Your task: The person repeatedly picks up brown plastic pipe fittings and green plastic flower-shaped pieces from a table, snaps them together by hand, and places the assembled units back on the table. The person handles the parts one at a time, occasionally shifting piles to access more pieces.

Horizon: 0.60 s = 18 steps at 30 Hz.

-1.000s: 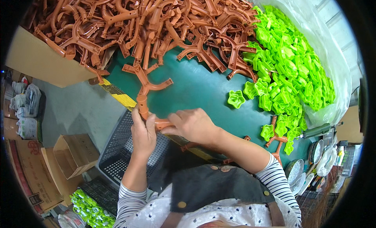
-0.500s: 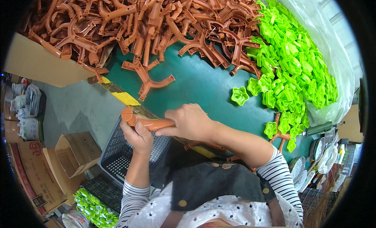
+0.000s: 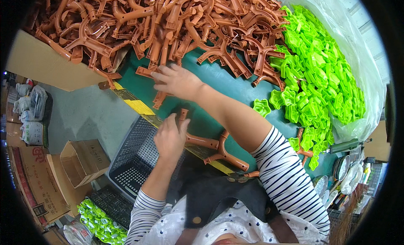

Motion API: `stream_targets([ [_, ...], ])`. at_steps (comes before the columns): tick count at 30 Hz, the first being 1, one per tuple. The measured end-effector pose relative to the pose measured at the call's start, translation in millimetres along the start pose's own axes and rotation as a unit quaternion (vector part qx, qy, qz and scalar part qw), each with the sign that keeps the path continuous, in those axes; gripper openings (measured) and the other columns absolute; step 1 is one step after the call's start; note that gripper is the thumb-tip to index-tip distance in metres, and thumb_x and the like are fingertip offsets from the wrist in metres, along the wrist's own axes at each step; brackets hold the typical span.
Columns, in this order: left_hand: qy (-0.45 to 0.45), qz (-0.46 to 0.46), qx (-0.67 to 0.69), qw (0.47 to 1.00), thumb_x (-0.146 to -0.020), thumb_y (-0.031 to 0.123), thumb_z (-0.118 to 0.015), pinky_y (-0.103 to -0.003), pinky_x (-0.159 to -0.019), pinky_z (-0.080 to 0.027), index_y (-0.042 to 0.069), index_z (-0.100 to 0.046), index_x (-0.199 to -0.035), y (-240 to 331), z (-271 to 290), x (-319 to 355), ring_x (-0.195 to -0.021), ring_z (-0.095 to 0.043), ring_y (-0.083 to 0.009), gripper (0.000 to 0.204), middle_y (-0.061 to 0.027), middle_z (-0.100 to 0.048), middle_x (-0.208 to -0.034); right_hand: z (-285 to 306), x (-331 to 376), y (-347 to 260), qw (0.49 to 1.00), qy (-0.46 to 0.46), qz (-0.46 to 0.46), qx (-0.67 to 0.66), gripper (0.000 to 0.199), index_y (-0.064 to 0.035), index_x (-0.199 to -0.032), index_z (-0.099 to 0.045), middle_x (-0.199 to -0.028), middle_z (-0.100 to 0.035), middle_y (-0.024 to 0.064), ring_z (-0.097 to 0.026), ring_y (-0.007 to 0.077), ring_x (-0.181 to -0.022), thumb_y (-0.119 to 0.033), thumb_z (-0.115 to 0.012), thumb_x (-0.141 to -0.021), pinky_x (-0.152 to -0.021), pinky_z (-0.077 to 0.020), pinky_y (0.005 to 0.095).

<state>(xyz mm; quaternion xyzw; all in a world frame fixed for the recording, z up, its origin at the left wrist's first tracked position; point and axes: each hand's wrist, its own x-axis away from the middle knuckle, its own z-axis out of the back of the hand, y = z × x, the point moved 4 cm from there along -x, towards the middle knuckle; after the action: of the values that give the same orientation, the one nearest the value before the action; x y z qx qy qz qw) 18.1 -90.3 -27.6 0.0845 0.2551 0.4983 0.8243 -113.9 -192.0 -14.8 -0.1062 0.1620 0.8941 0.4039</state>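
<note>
Hands, two, bare, both at a green table (image 3: 235, 87). Left hand (image 3: 170, 137): near side, thumb and fingers pinching a brown tubular piece (image 3: 183, 114), its end jutting up between them. Right hand (image 3: 179, 81): farther off, laid over a forked brown piece (image 3: 159, 101) on the table's left part; whether its fingers close on that piece cannot be told. Forked branch (image 3: 229, 155), brown, at the near edge, right of the left hand; whether it joins the pinched piece is unclear. Brown branch parts (image 3: 168, 17), one large heap, far side. Green star-shaped parts (image 3: 324, 72), one heap, far right, against clear plastic sheeting (image 3: 370, 64). Single green part (image 3: 261, 107), left of that heap. Basket (image 3: 145, 146), grey, perforated, below the table's near left edge. Yellow-and-black tape (image 3: 136, 107), along that edge.
</note>
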Motion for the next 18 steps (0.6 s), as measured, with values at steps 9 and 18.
stream_targets([
  [9, 0.047, -0.284, -0.073, 0.955, -0.081, -0.006, -0.056, -0.044, -0.087, -0.047, 0.000, -0.058, -0.123, -54.9, 12.2, -121.4, -0.100, -0.057, -0.0345, 0.042, -0.0141, -0.063, -0.101, 75.5, 66.6, 40.7, 0.898, 0.140, -0.323, -0.262, 0.032, -0.0024, -0.122, -0.057, -0.112, -0.059, 0.0096, -0.062, 0.0253, -0.096, -0.015, -0.061, -0.094, -0.082, -0.0486, 0.0359],
  [18, -0.188, 0.141, 0.292, 0.927, -0.084, 0.008, -0.073, -0.035, -0.089, -0.050, -0.004, -0.054, -0.129, -33.9, 5.0, -108.1, -0.104, -0.062, -0.0208, 0.050, -0.0117, -0.066, -0.114, 69.7, 117.9, -18.9, 0.618, 0.105, -0.475, -0.617, 0.039, 0.0008, -0.120, -0.060, -0.082, -0.057, 0.0014, -0.051, 0.0086, -0.079, -0.028, -0.067, -0.096, -0.071, -0.0458, 0.0275],
])
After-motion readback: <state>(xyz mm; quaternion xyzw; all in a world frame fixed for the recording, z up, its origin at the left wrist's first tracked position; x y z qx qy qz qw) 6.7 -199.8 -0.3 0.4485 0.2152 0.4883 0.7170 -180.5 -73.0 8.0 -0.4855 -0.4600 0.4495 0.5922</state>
